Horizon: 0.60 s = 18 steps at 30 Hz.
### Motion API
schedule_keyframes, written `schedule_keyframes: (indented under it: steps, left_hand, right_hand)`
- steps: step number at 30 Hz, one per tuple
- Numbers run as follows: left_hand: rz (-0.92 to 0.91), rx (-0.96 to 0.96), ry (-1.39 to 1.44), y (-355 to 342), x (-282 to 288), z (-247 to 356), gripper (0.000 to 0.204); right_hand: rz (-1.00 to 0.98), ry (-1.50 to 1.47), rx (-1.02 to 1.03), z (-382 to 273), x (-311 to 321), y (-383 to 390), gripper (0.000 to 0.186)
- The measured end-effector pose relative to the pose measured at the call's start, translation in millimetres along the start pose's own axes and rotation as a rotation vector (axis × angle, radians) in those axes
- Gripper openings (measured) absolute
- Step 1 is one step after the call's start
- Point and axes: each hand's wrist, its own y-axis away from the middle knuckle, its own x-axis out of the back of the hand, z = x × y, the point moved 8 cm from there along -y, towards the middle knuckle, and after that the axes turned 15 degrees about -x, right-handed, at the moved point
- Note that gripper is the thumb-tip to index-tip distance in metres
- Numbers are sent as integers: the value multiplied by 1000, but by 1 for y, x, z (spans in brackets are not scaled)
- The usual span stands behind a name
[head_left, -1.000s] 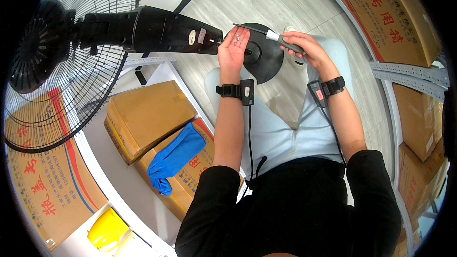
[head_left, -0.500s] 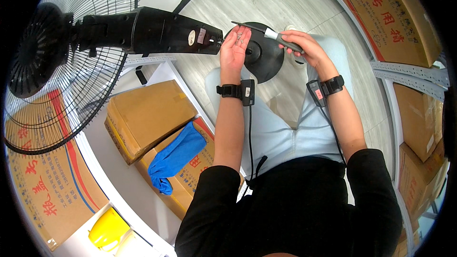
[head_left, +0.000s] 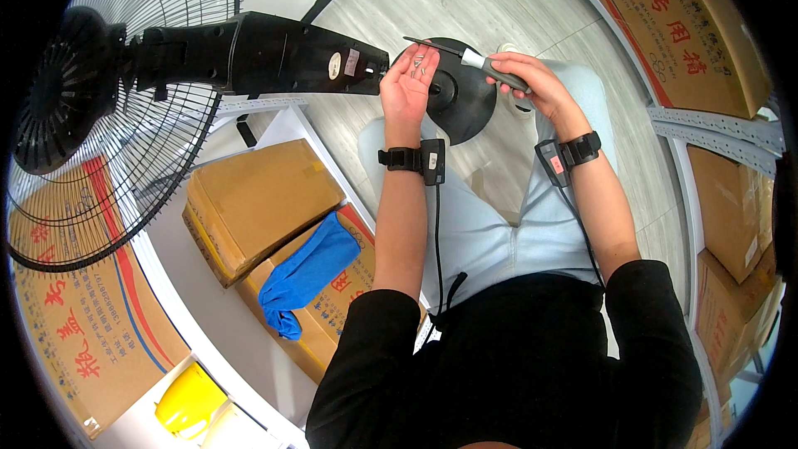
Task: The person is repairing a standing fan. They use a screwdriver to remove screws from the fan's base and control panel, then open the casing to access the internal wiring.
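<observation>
My left hand (head_left: 407, 87) is palm up with slightly curled fingers, holding several small silver screws (head_left: 419, 65) that rest across the fingers. It is beside the lower end of a black fan's neck (head_left: 307, 58). My right hand (head_left: 532, 83) is closed round the grey handle of a screwdriver (head_left: 490, 66). The screwdriver's dark shaft points left, above my left fingertips. Behind the hands, on the floor, lies a round black fan base (head_left: 465, 108). At the left is the fan's wire cage (head_left: 191, 116) with a black motor housing (head_left: 66, 87).
On the left, a white shelf (head_left: 307, 129) holds cardboard boxes (head_left: 262, 204), a blue cloth (head_left: 312, 274) and a yellow object (head_left: 189, 399). More cardboard boxes (head_left: 665, 25) stand on a metal rack (head_left: 706, 129) at the right. Cabled black straps circle both my wrists.
My left hand has shifted slightly left and its fingers have opened a little, showing more of the screws. The right hand and screwdriver stay almost still.
</observation>
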Motion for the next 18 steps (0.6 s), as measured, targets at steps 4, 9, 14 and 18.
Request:
schedule_keyframes:
  steps: [4, 9, 14, 18]
  left_hand:
    - [-48, -19, -67, 0, 1, 1, 33]
    - [-31, -26, -97, -3, 7, 0, 32]
    - [-31, -47, -150, -3, 9, 1, 31]
    - [-21, -65, -164, -2, 7, 1, 30]
  right_hand:
    - [-7, -2, 4, 1, 0, -1, 33]
    - [-2, -4, 5, 1, -1, -2, 33]
    - [-1, 7, 4, -1, -4, 1, 34]
    - [3, 4, 0, 0, -2, 0, 34]
